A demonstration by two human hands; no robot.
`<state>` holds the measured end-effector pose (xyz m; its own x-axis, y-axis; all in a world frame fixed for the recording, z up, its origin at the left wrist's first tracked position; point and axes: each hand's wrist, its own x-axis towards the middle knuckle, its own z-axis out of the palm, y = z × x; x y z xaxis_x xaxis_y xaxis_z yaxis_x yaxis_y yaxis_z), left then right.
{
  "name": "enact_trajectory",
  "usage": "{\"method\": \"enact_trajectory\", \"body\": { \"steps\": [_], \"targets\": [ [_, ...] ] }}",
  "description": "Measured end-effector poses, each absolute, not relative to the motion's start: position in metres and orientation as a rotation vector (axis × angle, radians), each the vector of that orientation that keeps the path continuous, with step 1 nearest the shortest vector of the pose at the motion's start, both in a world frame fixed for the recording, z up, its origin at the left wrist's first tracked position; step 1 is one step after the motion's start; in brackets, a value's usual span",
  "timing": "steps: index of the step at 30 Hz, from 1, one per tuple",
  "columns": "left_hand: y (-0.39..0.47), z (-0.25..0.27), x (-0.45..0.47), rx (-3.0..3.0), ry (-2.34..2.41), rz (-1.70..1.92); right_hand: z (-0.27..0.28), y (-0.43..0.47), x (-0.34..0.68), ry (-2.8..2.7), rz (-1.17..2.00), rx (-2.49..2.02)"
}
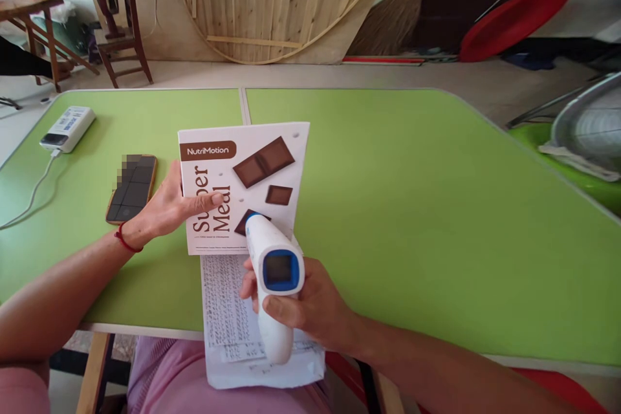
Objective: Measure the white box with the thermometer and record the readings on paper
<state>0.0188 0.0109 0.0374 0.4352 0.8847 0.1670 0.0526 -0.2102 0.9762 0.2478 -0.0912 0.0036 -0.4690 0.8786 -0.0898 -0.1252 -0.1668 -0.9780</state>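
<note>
while the left hand (172,204) is closed: it holds a white super meal pack (250,186) over the desk (427,220), thumb on front.
right hand (320,304): curled around a white thermometer (279,272), tip in front of the pack; i can't tell if they touch.
papers (226,310): covered in writing, poking past the desk edge.
phone (133,193): beside the left hand.
power bank (68,129): farther left, past the phone.

soft, moderate light, faint shadows on the green tabletop (412,207), stretched edges, pixelated patch over the phone (136,191)
</note>
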Motion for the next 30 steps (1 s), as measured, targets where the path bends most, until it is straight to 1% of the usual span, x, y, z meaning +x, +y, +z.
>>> {"method": "enact_trajectory", "body": {
  "steps": [7, 16, 24, 30],
  "targets": [
    [0.0118, 0.04, 0.0202, 1.588, 0.774, 0.954, 0.0053, -0.0885, 0.2425, -1.306, 1.807, -0.846],
    [0.011, 0.0437, 0.0234, 1.583, 0.737, 0.944, 0.0012, -0.0889, 0.2422, -1.35, 1.775, -0.871],
    [0.0089, 0.044, 0.0235, 1.584, 0.795, 0.953, 0.0022, -0.0859, 0.2427, -1.369, 1.758, -0.908],
    [0.009, 0.045, 0.024, 1.567, 0.773, 0.947, 0.002, -0.0854, 0.2437, -1.369, 1.777, -0.829]
  ]
}}
